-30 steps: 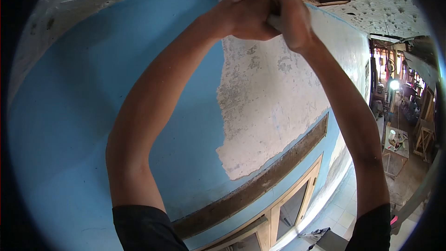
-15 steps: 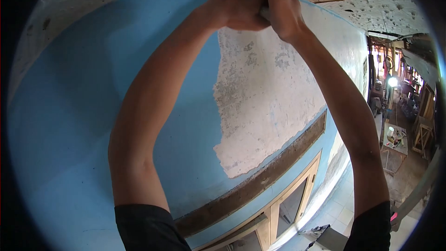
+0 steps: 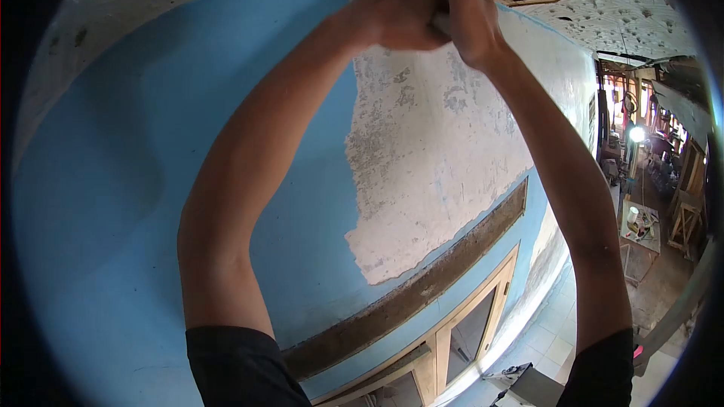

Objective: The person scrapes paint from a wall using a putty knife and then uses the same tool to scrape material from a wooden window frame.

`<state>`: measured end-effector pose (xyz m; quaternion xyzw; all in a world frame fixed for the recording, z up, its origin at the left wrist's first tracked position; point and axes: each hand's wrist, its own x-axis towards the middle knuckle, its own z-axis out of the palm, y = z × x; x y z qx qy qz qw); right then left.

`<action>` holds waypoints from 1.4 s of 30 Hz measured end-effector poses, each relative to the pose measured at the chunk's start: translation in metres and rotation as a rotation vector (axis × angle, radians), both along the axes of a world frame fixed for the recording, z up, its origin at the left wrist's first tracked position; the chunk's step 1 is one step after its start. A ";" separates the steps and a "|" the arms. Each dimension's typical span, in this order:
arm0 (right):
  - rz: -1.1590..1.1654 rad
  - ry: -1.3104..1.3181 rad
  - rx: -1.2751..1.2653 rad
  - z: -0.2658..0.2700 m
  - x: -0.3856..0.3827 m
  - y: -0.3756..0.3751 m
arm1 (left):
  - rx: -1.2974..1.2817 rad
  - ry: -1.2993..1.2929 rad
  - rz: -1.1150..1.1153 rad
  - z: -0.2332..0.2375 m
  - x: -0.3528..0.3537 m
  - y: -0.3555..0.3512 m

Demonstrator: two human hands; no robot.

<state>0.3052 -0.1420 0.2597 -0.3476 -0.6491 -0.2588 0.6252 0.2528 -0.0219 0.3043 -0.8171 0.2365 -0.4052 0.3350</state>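
Head view. Landmark: pale wall patch [image 3: 430, 158]. Above it: tool [image 3: 442, 24], mostly hidden, clasped by curled left hand [image 3: 407, 16]; right hand [image 3: 475, 22] set alongside, finger closure indeterminable. Step, judged: overhead tool work; steady two-handed support called for.

We hold both arms raised high in front of us, bare below short black cloth sleeves [image 3: 234, 358]. Our long bare left arm [image 3: 260, 143] bends at the elbow and slants inward and up; our long bare right arm [image 3: 562, 154] leans in from the other side, also bent. The two hands meet at the top of the view: our left hand [image 3: 411, 15] is curled like a fist, and our right hand [image 3: 477, 19] sits upright against it, its fingertips partly hidden.
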 end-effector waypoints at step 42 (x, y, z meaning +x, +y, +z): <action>0.024 0.052 0.039 -0.037 -0.008 0.008 | -0.046 0.098 0.068 -0.025 -0.019 -0.009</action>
